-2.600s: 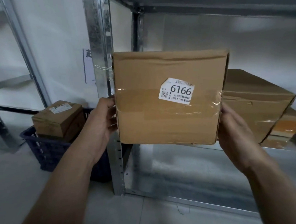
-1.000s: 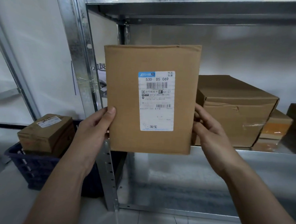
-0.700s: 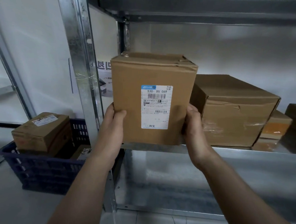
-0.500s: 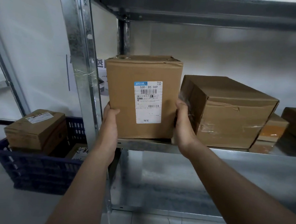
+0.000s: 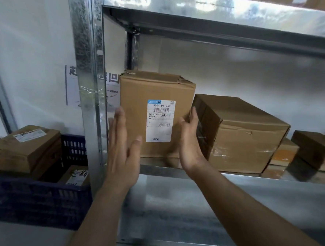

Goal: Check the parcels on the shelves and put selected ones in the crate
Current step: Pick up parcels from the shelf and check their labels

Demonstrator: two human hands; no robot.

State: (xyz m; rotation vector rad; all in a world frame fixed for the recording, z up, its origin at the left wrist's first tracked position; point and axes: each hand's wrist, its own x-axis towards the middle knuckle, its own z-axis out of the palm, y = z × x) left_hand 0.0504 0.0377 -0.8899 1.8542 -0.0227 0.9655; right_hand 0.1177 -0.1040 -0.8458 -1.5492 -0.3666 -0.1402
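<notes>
Parcel with the 530 D5 069 label [image 5: 155, 114] sits upright on the shelf [image 5: 230, 177], hard against the steel upright [image 5: 88, 80], bigger taped box [image 5: 239, 135] just to its right. Left hand [image 5: 123, 149] is spread flat and clear of the cardboard; right hand [image 5: 190, 141] has loose fingers resting on the parcel's right edge, no real grip. Looks like a reject going back, so the person should square it up, label outward, then let go. Crate [image 5: 33, 200] sits left of the upright, already holding parcels.

The tall parcel [image 5: 154, 114] standing at the left end of the shelf [image 5: 230, 176] carries a white shipping label [image 5: 159, 121] reading "530 D5 069", with barcodes and "AA157" below. A wall notice [image 5: 72, 85] behind the upright [image 5: 88, 80] bears large Chinese characters, partly hidden.
</notes>
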